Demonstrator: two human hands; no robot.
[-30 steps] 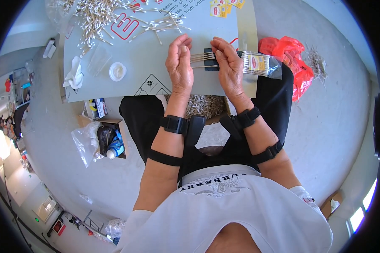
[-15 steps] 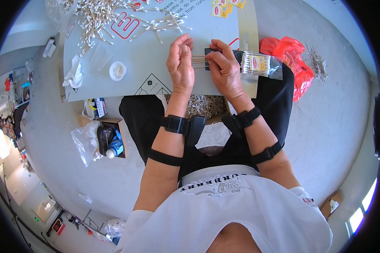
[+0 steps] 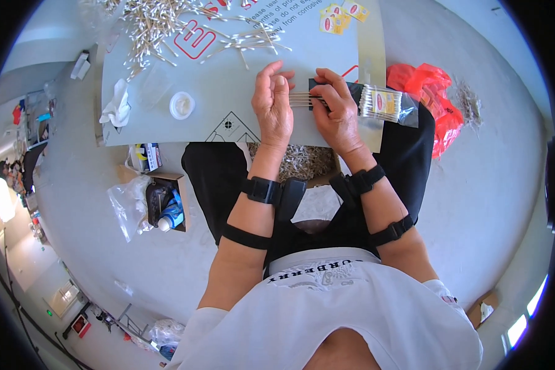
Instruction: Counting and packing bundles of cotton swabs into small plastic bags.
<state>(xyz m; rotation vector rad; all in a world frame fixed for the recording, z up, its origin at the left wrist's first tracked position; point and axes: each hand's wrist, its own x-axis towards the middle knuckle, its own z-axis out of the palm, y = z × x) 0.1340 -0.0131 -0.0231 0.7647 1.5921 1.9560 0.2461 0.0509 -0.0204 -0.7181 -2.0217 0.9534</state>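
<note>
While a small bundle of cotton swabs (image 3: 302, 98) is held between the two hands over the grey board (image 3: 228, 92), the only view, the one from the head, is taken up mostly by the person's forearms reaching forward from the lower edge. The bundle is pinched at its left end by the fingers of the left hand (image 3: 272, 110), which are closed round the sticks, and at its right end by the thumb and fingers of the right hand (image 3: 338, 114), likewise closed on it. Just beside the right hand, a clear packet of swabs (image 3: 382, 103) is seen lying at the board's right edge, with a dark strip under the sticks.

A slip is judged likely if either pinch is loosened: the sticks are thin and smooth, so the bundle could fan out or drop onto the board. The packet could also be knocked off the edge by the right wrist, being so near it.

Both hands are held palm down, knuckles up, wrists nearly straight, the forearms converging toward the bundle. Loose swabs (image 3: 160, 24) are scattered at the board's far left, well apart, with a white round lid (image 3: 182, 105) and a crumpled tissue (image 3: 116, 108) nearer.
</note>
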